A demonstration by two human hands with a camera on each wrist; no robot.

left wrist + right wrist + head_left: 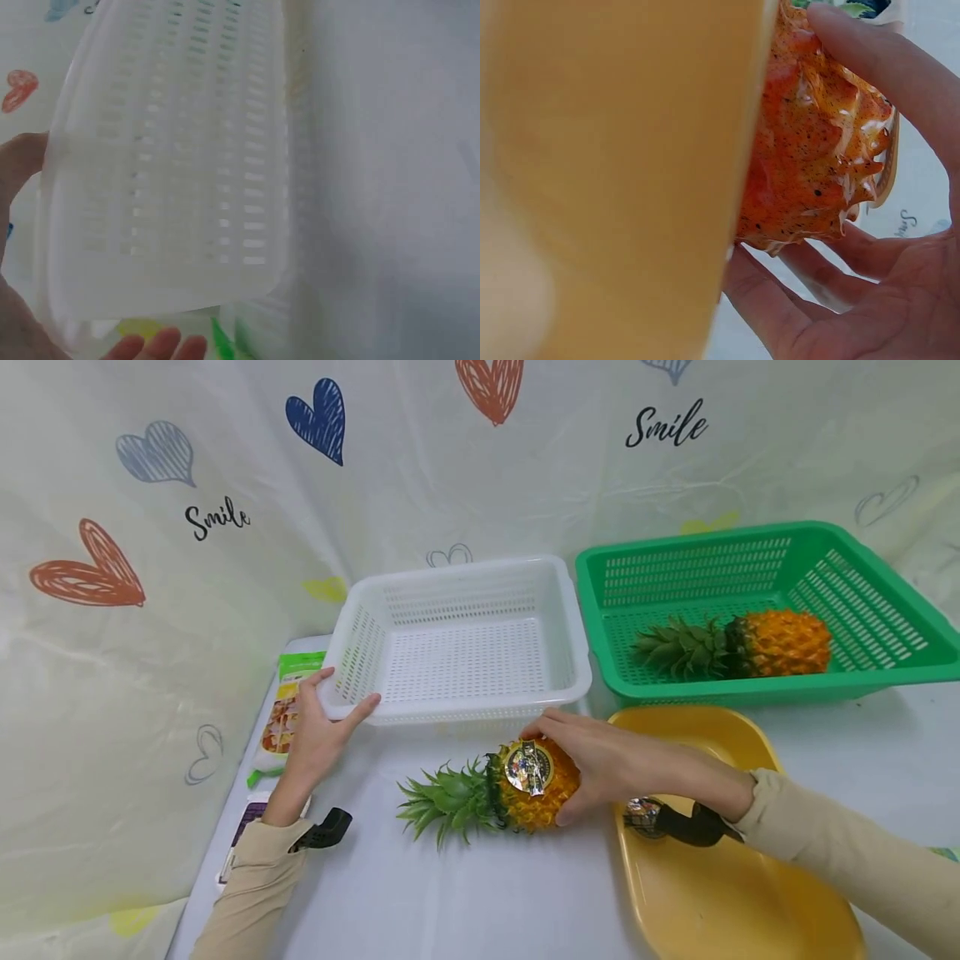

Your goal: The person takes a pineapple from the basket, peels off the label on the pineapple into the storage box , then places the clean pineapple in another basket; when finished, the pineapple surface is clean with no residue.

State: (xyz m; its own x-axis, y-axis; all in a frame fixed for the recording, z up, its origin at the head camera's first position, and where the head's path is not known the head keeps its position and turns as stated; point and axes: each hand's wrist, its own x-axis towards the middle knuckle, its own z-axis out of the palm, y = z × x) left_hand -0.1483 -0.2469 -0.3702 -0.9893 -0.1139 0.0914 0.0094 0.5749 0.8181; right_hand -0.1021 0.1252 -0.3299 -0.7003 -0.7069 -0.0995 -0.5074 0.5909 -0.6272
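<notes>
A pineapple [555, 785] lies on its side on the white tabletop, its green crown [450, 802] to the left and a round gold sticker [529, 767] on its skin. My right hand [603, 760] grips its bottom end, thumb on the near side and fingers over the far side. The right wrist view has the spiky orange skin [817, 142] close up between thumb and fingers. At the near left corner of a white slotted basket [457, 708], my left hand [318, 739] holds the rim, thumb along the front. Nothing lies in this basket.
A green basket [750, 692] at the back right holds a second pineapple [783, 643]. Under my right forearm stands a yellow tub [720, 902] with a dark, shiny item inside. A green-topped packet [277, 727] and a dark purple pack [251, 818] lie at the left edge.
</notes>
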